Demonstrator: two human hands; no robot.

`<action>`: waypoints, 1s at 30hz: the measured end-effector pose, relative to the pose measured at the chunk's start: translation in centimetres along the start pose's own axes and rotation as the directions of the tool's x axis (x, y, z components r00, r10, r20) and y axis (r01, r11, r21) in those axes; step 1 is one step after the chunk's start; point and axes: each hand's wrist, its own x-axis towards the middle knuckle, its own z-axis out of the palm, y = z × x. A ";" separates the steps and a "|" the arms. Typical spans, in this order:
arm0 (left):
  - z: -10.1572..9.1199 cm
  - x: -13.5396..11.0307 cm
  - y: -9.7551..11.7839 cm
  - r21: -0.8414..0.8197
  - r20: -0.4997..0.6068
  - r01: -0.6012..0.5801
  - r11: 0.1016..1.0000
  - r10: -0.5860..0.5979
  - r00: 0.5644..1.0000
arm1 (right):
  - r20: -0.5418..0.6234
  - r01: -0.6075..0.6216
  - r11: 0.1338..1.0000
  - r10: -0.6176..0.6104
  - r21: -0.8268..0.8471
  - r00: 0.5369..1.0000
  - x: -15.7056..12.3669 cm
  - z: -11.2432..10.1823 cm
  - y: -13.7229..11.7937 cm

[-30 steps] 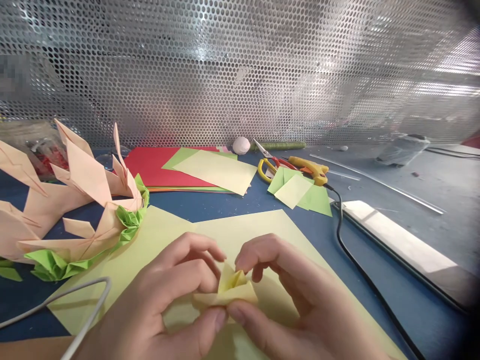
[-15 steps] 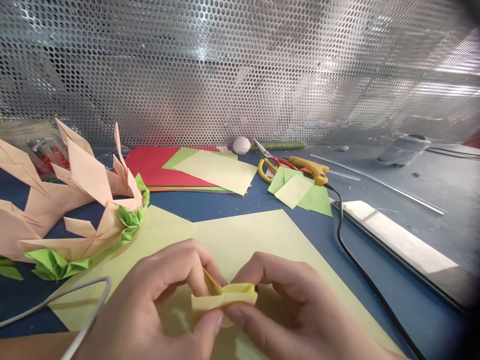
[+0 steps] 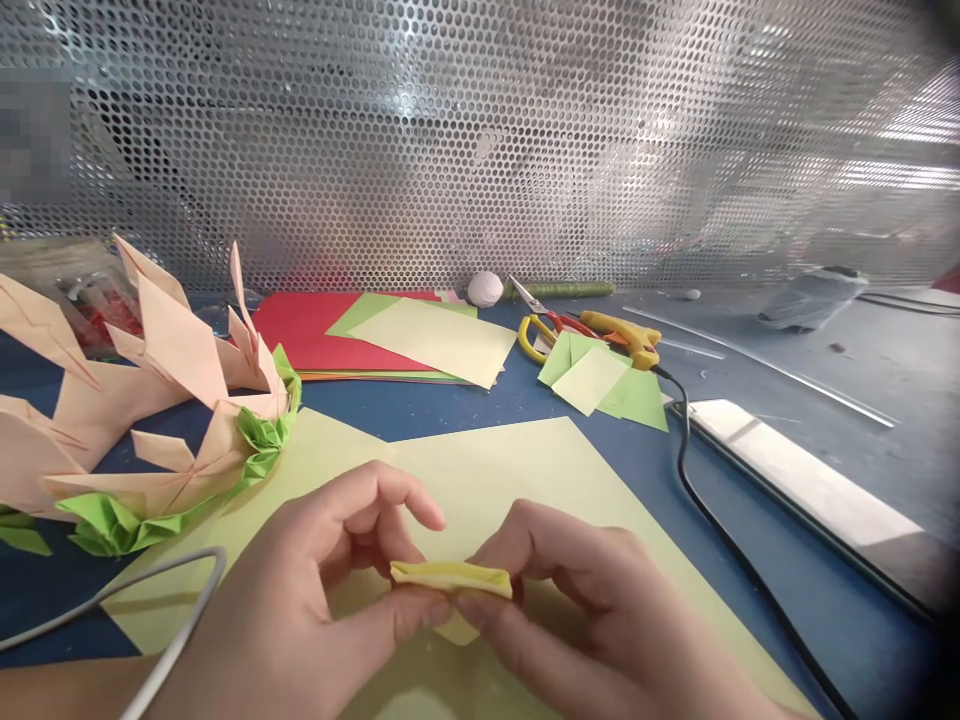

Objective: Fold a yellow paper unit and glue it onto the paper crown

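Both my hands pinch a small folded piece of yellow paper low in the middle of the view. My left hand grips its left end between thumb and fingers, the index finger raised above it. My right hand holds the right end, fingers curled over it. The piece is pressed flat into a narrow strip. Under my hands lie large pale yellow sheets on the blue table.
A peach and green folded paper flower sits at the left. A stack of red, green and yellow sheets lies behind, with scissors, small green squares, a white ball, a black cable, a grey cable and a perforated metal wall.
The folded yellow piece stood open with raised flaps a second ago; my fingers have pressed it down flat into a narrow strip. My hands stayed in the same place.
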 end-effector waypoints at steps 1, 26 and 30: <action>-0.1 0.2 0.0 0.000 0.013 0.030 1.000 -0.030 0.999 | 0.011 0.012 1.000 -0.012 -0.021 1.000 -0.1 -0.1 0.1; -0.5 0.9 0.0 -0.031 0.131 0.072 0.997 -0.067 0.989 | -0.116 0.180 0.982 -0.185 -0.049 0.976 0.3 -0.6 -0.3; -0.5 1.1 0.1 -0.016 0.177 0.115 0.993 -0.110 0.978 | -0.099 0.196 0.980 -0.197 -0.022 0.975 0.1 -0.6 0.0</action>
